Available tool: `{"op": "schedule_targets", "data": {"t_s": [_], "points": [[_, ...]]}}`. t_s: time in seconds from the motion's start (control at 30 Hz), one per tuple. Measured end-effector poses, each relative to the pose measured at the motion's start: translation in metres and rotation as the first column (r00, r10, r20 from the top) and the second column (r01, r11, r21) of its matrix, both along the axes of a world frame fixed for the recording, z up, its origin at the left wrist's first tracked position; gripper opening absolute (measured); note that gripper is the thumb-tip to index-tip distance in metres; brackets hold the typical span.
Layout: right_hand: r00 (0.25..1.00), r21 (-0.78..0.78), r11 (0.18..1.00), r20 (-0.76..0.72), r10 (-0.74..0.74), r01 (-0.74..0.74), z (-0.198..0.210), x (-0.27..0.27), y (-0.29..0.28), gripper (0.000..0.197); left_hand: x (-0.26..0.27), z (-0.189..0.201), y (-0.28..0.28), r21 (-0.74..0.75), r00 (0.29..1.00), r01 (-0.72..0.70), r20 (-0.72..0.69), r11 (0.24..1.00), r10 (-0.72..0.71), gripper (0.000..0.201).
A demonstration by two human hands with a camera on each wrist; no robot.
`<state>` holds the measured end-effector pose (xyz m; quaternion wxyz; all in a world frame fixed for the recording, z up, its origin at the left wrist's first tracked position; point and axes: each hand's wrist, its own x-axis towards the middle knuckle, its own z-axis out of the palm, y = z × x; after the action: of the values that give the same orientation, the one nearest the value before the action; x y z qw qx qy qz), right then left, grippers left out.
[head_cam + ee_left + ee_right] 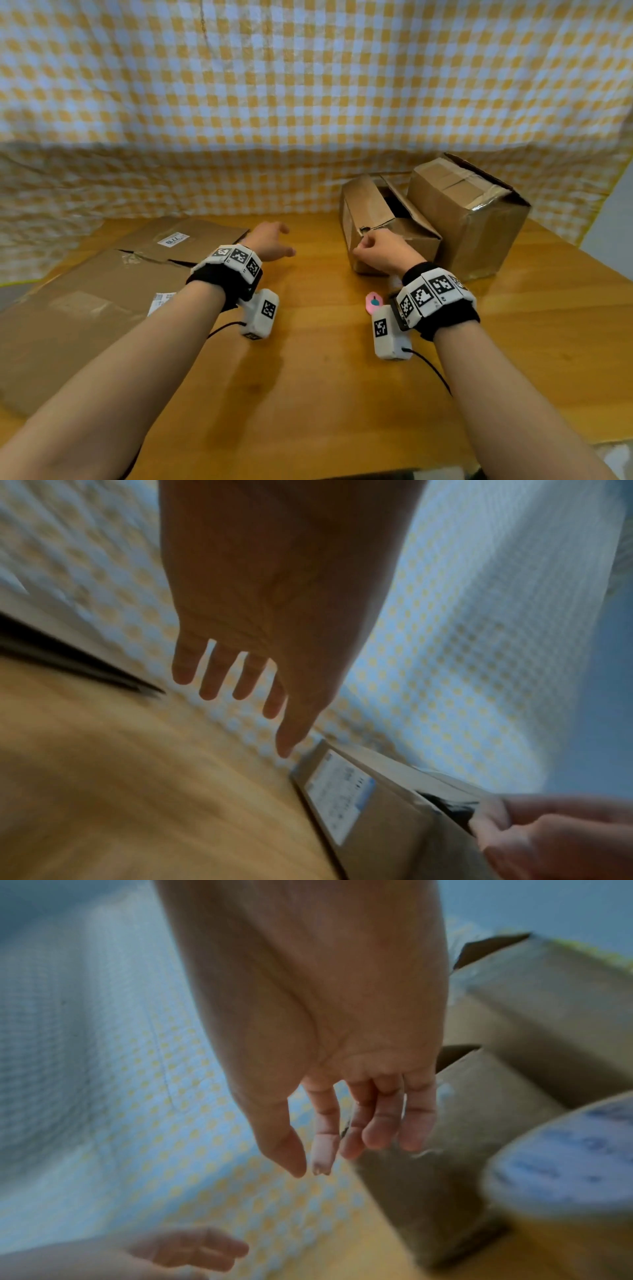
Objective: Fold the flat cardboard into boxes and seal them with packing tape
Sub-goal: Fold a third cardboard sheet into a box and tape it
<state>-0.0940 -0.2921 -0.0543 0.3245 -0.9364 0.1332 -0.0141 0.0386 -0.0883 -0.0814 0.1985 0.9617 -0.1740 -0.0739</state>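
head surroundings: taped box (469,212) just right of open box (383,222); flat cardboard (85,308) far left; pink tag (373,302) on table (308,394).
left wrist: left hand (260,620) free, fingers spread, holding nothing.
right wrist: right hand (342,1047) fingers hooked over open box's torn flap; tape roll (565,1164) beside.

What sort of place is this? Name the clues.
Probably a makeshift packing bench at home: a wooden table backed by a checked cloth, flat cardboard at one side and a taped box at the other.
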Motion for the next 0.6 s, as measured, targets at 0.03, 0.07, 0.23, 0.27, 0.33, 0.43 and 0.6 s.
{"op": "schedule_targets", "data": {"t_s": [0.03,0.07,0.23,0.27,0.33,0.43,0.6], "points": [[0.999,0.018,0.999,0.001,0.032,-0.032,0.003,0.005,0.010,0.013,0.003,0.000,0.015,0.047,0.999,-0.033,0.014,0.998,0.032,0.065],[0.998,0.028,0.997,0.000,0.066,-0.066,0.004,0.011,0.021,0.018,0.005,0.000,0.031,0.103,0.997,-0.067,0.031,0.992,0.065,0.065],[0.983,0.085,0.982,-0.063,0.173,-0.168,-0.007,0.031,0.068,0.020,0.001,-0.009,0.094,0.356,0.962,-0.269,0.136,0.895,0.235,0.077],[0.978,0.094,0.978,-0.079,0.192,-0.184,-0.010,0.034,0.076,0.018,0.000,-0.011,0.104,0.397,0.957,-0.289,0.135,0.871,0.256,0.076],[0.968,0.113,0.971,-0.114,0.223,-0.210,-0.016,0.036,0.088,0.015,0.000,-0.015,0.120,0.435,0.957,-0.291,0.121,0.852,0.265,0.071],[0.959,0.144,0.966,-0.153,0.238,-0.217,-0.021,0.039,0.097,0.013,0.001,-0.015,0.130,0.466,0.964,-0.262,0.093,0.845,0.248,0.058],[0.956,0.184,0.960,-0.168,0.240,-0.209,-0.024,0.043,0.100,0.019,0.001,-0.008,0.130,0.486,0.980,-0.201,0.103,0.850,0.173,0.045]]}}
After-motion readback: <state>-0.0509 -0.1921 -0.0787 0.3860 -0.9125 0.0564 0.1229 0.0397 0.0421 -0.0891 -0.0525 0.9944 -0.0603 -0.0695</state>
